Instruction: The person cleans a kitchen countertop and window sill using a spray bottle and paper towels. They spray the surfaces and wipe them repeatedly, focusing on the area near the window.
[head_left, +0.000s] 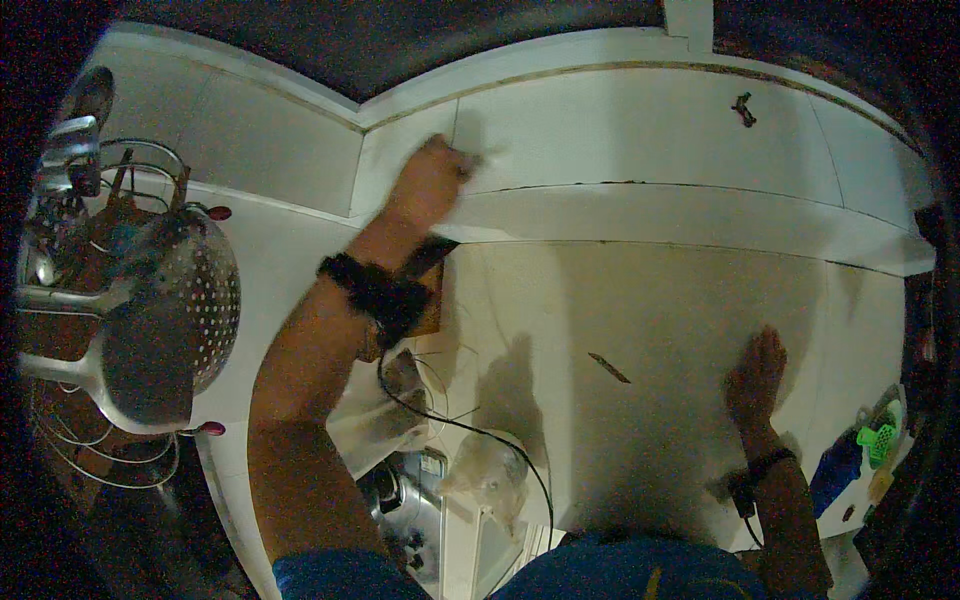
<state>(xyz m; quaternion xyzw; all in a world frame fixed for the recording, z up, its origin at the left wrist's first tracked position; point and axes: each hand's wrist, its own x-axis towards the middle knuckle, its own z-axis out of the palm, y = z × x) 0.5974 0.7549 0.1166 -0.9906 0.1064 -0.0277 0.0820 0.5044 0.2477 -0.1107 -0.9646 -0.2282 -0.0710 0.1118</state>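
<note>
My left hand (431, 176), blurred, reaches up to the pale tiled ledge (600, 135) with its fingers curled. Something thin and faint shows by its fingertips, too blurred to name or to tell whether it is held. A black strap with a cable is around that wrist. My right hand (757, 371) is lower at the right, over the pale surface, its fingers extended and close together; nothing shows in it. Another strap is on the right wrist. Between the hands, nearer the right one, lies a narrow brown strip (609, 367). A small dark object (744, 110) is on the ledge at upper right.
At the left, a perforated metal colander (214, 300) and metal utensils sit by a wire rack (146, 154). Below my left forearm are a clear plastic bag (487, 480) and a shiny metal appliance (420, 517). A bright green item (877, 442) and a blue item (836, 472) are at lower right.
</note>
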